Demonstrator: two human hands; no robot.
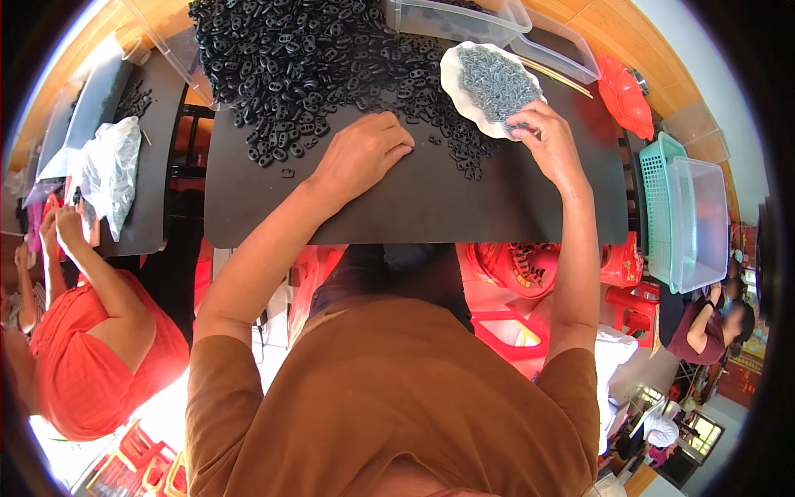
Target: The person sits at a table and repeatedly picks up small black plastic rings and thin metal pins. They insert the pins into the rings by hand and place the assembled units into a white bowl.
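My left hand (368,149) rests on the dark table with its fingers curled together; anything inside them is hidden. It lies at the near edge of a large heap of small black plastic pieces with two holes (277,70). My right hand (546,141) is over the near right rim of a white scalloped plate (451,79), thumb and fingers pinched together. Many small grey, slender pieces (495,83) fill that plate, too small to tell their kind. What the right fingertips hold, if anything, I cannot make out.
Clear plastic bins (464,21) stand at the table's far side, near thin wooden sticks (559,76). On the right are a red scalloped dish (623,95) and a green basket (660,207). A person in red (108,348) works at another table to the left.
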